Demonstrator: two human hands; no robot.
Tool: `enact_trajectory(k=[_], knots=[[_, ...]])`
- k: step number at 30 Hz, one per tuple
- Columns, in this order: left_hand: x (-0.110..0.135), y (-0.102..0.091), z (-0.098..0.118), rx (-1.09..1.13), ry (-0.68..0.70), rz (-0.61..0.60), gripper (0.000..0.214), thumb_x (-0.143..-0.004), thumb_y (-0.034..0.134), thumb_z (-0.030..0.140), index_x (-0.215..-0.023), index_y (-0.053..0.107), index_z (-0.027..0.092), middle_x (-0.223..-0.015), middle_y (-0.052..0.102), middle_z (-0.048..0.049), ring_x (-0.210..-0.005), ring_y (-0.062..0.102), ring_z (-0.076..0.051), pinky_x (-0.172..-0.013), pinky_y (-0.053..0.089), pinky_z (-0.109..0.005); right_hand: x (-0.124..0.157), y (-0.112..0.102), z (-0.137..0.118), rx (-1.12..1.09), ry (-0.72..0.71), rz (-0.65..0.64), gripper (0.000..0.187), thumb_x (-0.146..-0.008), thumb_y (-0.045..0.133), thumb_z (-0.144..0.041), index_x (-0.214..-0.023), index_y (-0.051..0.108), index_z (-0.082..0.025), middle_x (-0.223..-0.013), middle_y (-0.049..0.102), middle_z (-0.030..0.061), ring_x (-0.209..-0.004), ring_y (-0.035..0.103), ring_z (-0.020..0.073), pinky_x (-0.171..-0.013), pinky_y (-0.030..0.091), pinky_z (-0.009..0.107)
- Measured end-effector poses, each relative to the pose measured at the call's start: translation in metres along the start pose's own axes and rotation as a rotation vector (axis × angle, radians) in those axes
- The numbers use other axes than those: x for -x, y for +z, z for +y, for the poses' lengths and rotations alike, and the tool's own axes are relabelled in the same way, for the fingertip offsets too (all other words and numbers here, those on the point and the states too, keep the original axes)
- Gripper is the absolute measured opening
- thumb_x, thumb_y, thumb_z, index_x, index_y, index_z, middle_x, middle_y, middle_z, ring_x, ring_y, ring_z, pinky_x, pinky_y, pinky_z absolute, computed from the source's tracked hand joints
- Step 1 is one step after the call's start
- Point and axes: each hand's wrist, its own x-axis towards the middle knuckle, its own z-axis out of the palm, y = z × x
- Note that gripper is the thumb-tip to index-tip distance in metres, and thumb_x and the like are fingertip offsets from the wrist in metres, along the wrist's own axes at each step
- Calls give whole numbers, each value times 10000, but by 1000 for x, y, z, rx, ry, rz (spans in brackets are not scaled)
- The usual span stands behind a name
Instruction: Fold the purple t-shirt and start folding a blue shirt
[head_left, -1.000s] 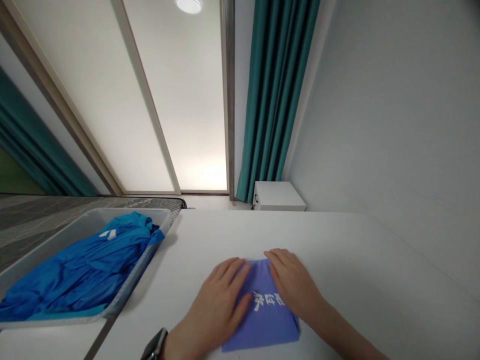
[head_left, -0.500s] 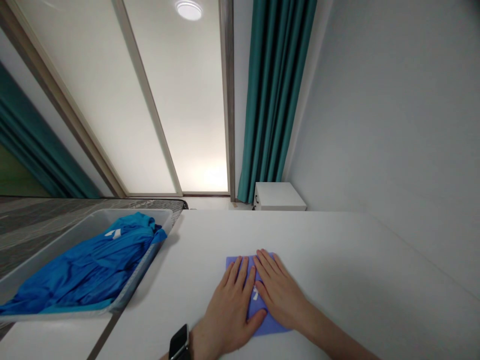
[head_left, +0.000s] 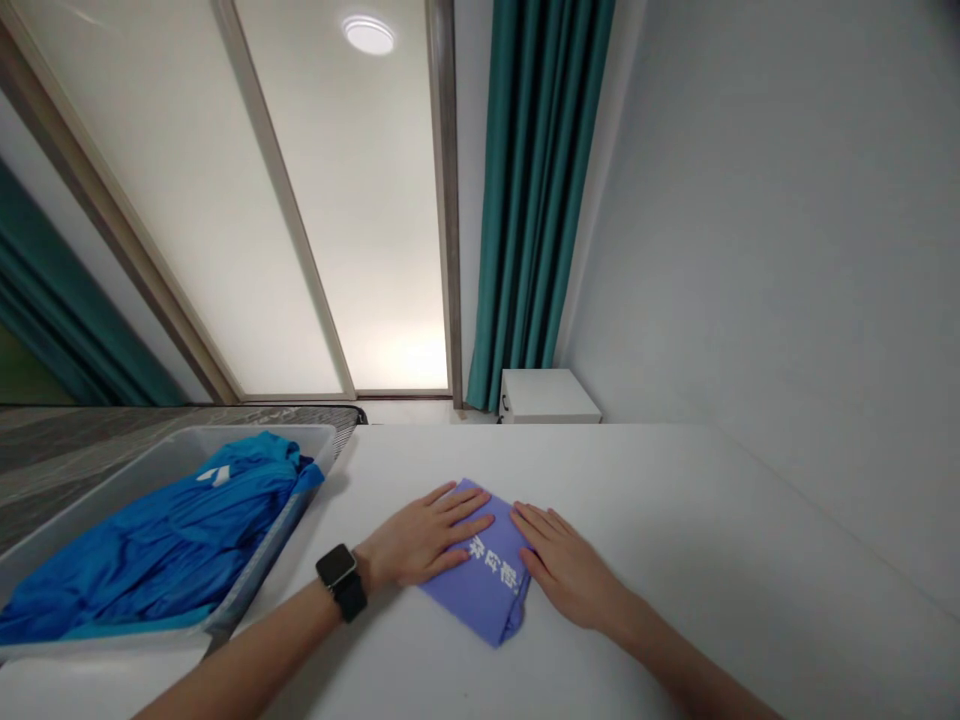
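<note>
Folded purple cloth (head_left: 474, 592) with white lettering lies flat on the white counter (head_left: 637, 475), turned askew, with bare surface beyond it, in front of it and well off to its right. The counter's far edge runs just before a low white cabinet (head_left: 551, 395), and its right side reaches the grey wall (head_left: 787, 250). The cloth sits between the two hands, which are apart from each other and gripping nothing: the left hand (head_left: 420, 540), below a black watch (head_left: 339, 570), spreads its fingers flat over the upper left part, while the right hand (head_left: 566, 565) lays its fingertips along the upper right edge. Left of them, well apart from the cloth, a pale bin (head_left: 187, 448) holds a crumpled blue garment (head_left: 169, 545), which covers part of its rim.
</note>
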Motion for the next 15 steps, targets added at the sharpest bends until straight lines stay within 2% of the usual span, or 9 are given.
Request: enact_trajectory(k=[3, 6, 10, 12, 15], knots=[[-4, 0, -23, -110, -50, -1, 505, -1025, 361, 453, -1505, 328, 297, -1598, 294, -43, -1468, 259, -214, -1212, 154, -439, 3, -3, -4, 57, -3, 48, 470, -1008, 350, -346, -1433, 465, -184, -1461, 492, 120, -1328, 451, 244, -1132, 332, 459], [-9, 5, -24, -165, -246, 59, 446, -1038, 338, 385, -1462, 409, 266, -1573, 348, -69, -1458, 283, -223, -1203, 172, -466, 8, -7, -17, 144, 14, 114, 415, -960, 455, -288, -1348, 535, -163, -1272, 607, 144, -1170, 543, 271, -1039, 416, 450], [-13, 12, 12, -57, -474, 133, 485, -1026, 338, 415, -1478, 382, 245, -1554, 376, -94, -1446, 307, -240, -1173, 252, -489, 16, -9, -37, 241, 28, 105, 415, -899, 559, -255, -1290, 567, -117, -1139, 637, 151, -1054, 565, 300, -970, 445, 463], [-10, 13, 35, 14, -476, 126, 551, -997, 398, 462, -1504, 335, 258, -1575, 335, -98, -1457, 276, -270, -1167, 259, -515, 19, -11, -41, 238, 4, 70, 415, -878, 595, -251, -1272, 572, -123, -1140, 637, 142, -1054, 560, 301, -968, 439, 460], [3, 12, 60, 67, -407, 153, 659, -945, 507, 438, -1535, 257, 283, -1605, 264, -90, -1458, 259, -293, -1172, 243, -530, 19, -18, -34, 161, -50, 14, 377, -863, 626, -244, -1230, 580, -172, -1120, 634, 107, -1045, 558, 279, -954, 436, 441]])
